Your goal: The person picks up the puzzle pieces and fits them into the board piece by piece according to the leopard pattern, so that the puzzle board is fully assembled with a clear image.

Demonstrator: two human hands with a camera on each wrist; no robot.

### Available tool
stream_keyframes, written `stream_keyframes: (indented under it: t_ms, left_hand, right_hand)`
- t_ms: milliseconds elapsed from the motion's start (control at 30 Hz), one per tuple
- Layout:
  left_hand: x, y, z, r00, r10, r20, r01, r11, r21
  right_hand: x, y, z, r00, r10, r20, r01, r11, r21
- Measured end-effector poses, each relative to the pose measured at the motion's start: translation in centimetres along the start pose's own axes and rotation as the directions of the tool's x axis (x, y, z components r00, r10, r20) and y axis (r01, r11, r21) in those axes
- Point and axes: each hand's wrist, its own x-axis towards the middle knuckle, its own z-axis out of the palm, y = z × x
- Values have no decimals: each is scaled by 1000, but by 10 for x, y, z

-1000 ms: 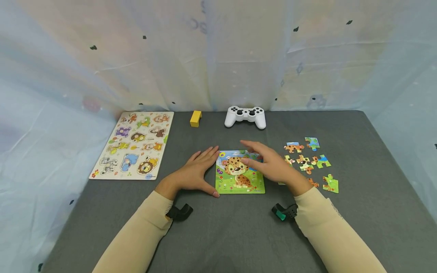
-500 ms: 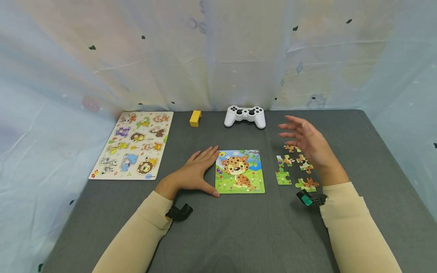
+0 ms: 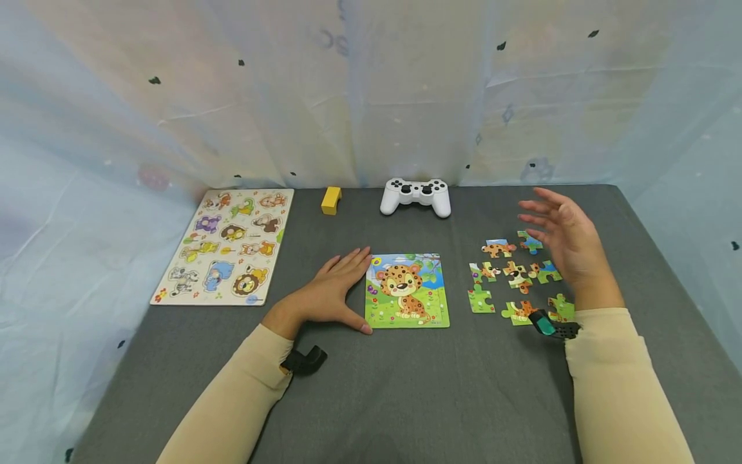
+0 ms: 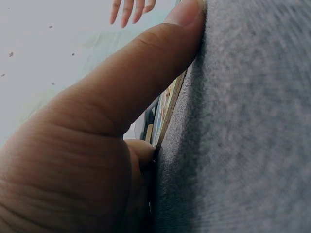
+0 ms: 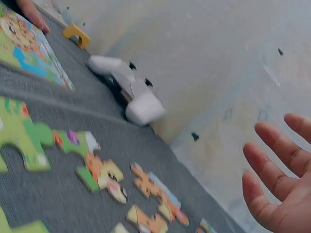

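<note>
My left hand (image 3: pixel 330 293) lies spread on the table, its fingertips and thumb touching the left edge of a square leopard picture board (image 3: pixel 406 291). In the left wrist view the thumb (image 4: pixel 150 53) rests along the cloth beside the board's thin edge. My right hand (image 3: pixel 570 248) is raised over the right side of the loose jigsaw pieces (image 3: pixel 482 299), fingers loosely bent and holding nothing. Those pieces show parts of a leopard, grass and sky; the right hand and wrist band partly cover some. The right wrist view shows several pieces (image 5: pixel 104 174) lying apart from the raised fingers.
A white game controller (image 3: pixel 416 197) and a yellow arch block (image 3: pixel 331 201) stand along the back edge. At the left lies a large animal puzzle board (image 3: pixel 225 248). The grey table (image 3: pixel 406 399) meets a pale sheet (image 3: pixel 417 90) behind.
My right hand has moved off the leopard board to the right, uncovering it, and now hovers above the loose pieces. The left hand has stayed at the board's left edge.
</note>
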Motion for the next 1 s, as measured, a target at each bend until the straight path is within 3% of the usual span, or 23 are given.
stream_keyframes:
  t_ms: [200,300,400,567,700,767,833,1000]
  left_hand:
    - [0,0,0,1000,2,-1,-2,1000,3]
    - [0,0,0,1000,1,-1,-1,1000,7]
    - [-1,1,0,1000,2,1,-2,1000,2]
    - [0,0,0,1000,1,5,-1,1000,5]
    - [0,0,-1,1000,4,7,-4,1000,4]
    - [-1,0,-1,1000,7,7,-7,1000,0]
    - [-1,0,-1,1000,7,5,-7,1000,-1]
    - [-1,1,0,1000,8,0,-8,1000,9]
  right_hand:
    - [-2,12,-14,994,44,-98,-57,989,-139]
    - [-4,21,-21,991,87,-104,-112,956,-272]
    - [-6,29,-27,987,136,-82,-158,891,-426]
    - [-8,36,-30,967,252,-44,-221,733,-644]
    - [-3,40,-28,954,301,-3,-188,587,-787]
    - [-1,42,-29,955,296,22,-148,539,-829]
    - [0,42,-27,957,289,30,-127,510,-851]
    - [-1,42,-24,954,297,-45,-200,518,-832]
